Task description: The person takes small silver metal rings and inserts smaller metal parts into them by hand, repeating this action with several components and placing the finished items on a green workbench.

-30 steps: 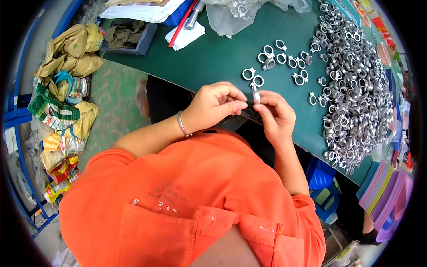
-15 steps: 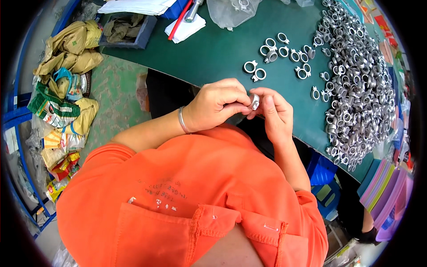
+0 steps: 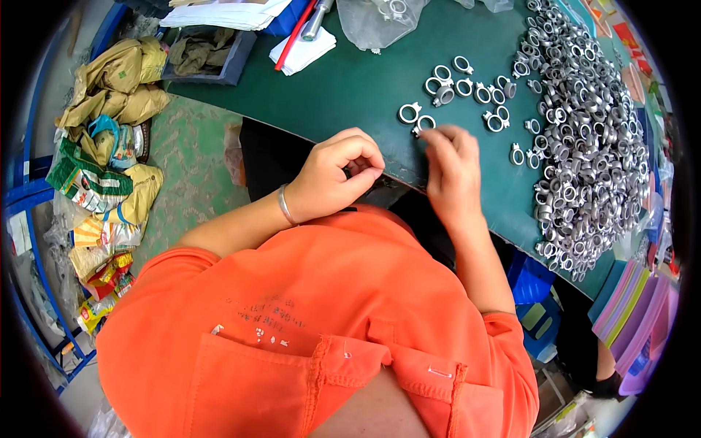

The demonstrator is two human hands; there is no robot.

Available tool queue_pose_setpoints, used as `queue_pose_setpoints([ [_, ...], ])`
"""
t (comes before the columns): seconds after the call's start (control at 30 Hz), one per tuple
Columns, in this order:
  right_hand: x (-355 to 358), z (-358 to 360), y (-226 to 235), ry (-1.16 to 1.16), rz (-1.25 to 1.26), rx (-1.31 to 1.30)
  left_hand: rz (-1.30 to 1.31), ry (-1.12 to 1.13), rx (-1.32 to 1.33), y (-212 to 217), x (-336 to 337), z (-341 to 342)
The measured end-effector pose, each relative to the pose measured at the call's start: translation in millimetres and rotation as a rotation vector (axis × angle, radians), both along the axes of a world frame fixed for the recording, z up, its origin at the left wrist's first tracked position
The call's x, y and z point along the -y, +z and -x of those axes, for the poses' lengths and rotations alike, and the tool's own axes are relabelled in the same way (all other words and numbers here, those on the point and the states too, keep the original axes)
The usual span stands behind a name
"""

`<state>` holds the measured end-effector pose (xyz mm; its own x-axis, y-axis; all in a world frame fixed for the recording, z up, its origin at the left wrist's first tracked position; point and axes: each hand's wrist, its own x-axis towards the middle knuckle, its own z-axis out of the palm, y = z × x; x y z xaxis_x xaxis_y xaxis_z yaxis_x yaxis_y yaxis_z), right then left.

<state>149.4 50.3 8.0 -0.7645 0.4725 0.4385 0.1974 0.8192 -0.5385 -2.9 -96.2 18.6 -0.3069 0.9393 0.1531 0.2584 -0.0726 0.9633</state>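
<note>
My right hand reaches forward over the green table, its fingertips pinched on a small silver metal ring that lies beside another ring. My left hand hovers at the table's near edge with its fingers curled tight; nothing shows inside them. It wears a thin bracelet on the wrist. Several more rings lie singly beyond my right hand. A large heap of the same silver rings fills the right side of the table.
At the back stand a clear plastic bag, folded white paper with a red pen, and a grey tray. Crumpled bags and wrappers lie on the floor at the left. Coloured folders sit lower right.
Both hands were joined on one ring near my chest. They have parted: the right hand has carried the ring forward to the table, and the left has stayed back.
</note>
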Motion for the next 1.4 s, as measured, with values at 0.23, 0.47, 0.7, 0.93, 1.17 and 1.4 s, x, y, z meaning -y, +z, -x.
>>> queue_pose_setpoints([
  [0.23,-1,-4,2,0.027,0.284,-0.087,0.139,0.003,0.262,-5,-8,-5],
  [0.47,29,-14,11,0.064,1.106,-0.377,0.004,-0.070,0.172,-4,-14,-3],
  [0.7,22,-19,2,0.275,0.912,-0.401,-0.016,-0.031,0.535,2,-14,-9],
  [0.93,27,-16,-3,0.305,0.824,-0.530,-0.065,-0.082,0.367,6,-12,-6],
  [1.17,26,-17,3,0.204,0.695,-0.422,-0.226,-0.073,-0.088,6,-14,-1],
  [1.4,24,-15,13,0.344,0.465,-0.065,-0.089,-0.216,-0.191,4,8,12],
])
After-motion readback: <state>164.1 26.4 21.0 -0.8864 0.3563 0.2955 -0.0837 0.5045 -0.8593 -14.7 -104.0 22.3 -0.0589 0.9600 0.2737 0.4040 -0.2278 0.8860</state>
